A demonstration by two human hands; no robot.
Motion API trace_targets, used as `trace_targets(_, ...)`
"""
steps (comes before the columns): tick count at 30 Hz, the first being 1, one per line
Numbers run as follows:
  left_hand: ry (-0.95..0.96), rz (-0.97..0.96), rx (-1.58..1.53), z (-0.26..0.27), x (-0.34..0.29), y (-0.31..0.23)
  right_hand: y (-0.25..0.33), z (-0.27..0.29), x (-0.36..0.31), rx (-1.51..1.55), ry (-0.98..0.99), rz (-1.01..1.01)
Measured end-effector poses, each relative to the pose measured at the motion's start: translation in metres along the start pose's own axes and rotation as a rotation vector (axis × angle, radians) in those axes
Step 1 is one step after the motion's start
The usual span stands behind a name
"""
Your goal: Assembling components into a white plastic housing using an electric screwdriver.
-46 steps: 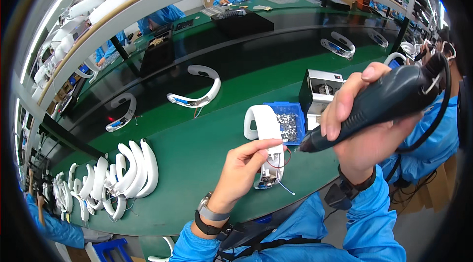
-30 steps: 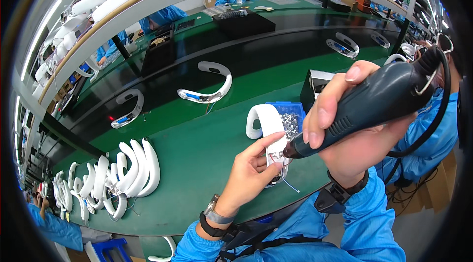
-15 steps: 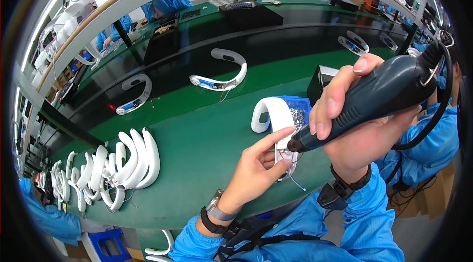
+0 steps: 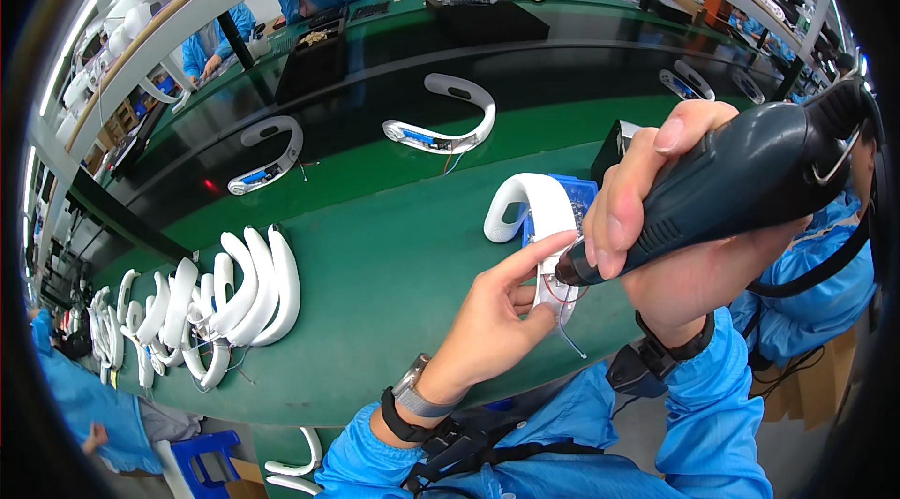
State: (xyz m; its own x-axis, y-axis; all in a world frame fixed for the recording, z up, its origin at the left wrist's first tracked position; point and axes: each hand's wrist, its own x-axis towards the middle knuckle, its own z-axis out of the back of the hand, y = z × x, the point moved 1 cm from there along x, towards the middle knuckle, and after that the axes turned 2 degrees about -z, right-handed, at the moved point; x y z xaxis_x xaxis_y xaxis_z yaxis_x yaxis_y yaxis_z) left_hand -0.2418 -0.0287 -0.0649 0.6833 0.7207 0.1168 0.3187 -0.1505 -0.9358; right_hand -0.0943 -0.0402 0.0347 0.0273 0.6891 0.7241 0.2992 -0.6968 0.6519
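My left hand point(image 4: 502, 325) holds a white curved neckband point(image 4: 553, 204) down on the green bench, thumb and index finger on either side of its open end. Thin red and blue wires stick out of that end. Wrapped in my right hand point(image 4: 675, 279) is a dark electric screwdriver point(image 4: 741, 194). It slants down to the left, its nose right at the neckband's open end between my left fingertips. The screwdriver's nose hides the bit and the exact contact spot. Partly behind the neckband sits a blue tray point(image 4: 586, 188) of small metal parts.
White neckbands point(image 4: 248, 297) are piled on the bench at left. Beyond, a neckband point(image 4: 445, 138) with blue innards lies on the dark conveyor point(image 4: 347, 114), among several others. A dark box point(image 4: 614, 147) stands behind my right hand. Co-workers in blue sit around; one point(image 4: 816, 283) is close at right.
The whole view has shifted slightly. My hands, the neckband and the screwdriver keep the same grip, with the nose still at the neckband's end. A red wire loop now shows more plainly beside it.
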Motion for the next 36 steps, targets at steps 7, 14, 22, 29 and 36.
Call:
trace_targets(7,0.028,-0.047,-0.06,0.008,-0.001,0.01,-0.001,-0.001,0.001,0.05,0.047,-0.015)
trace_targets(14,0.033,-0.076,-0.094,0.009,-0.004,0.016,0.013,-0.005,-0.003,-0.005,-0.21,0.032)
trace_targets(22,-0.082,-0.135,-0.02,0.01,-0.006,0.029,0.015,-0.009,-0.008,0.003,-0.187,0.008)
trace_targets(29,-0.144,-0.144,0.223,0.009,-0.01,0.024,0.014,-0.011,-0.009,0.092,-0.241,-0.083)
trace_targets(36,-0.121,-0.11,0.187,0.003,-0.015,0.025,0.029,-0.006,-0.011,-0.044,-0.182,-0.019)
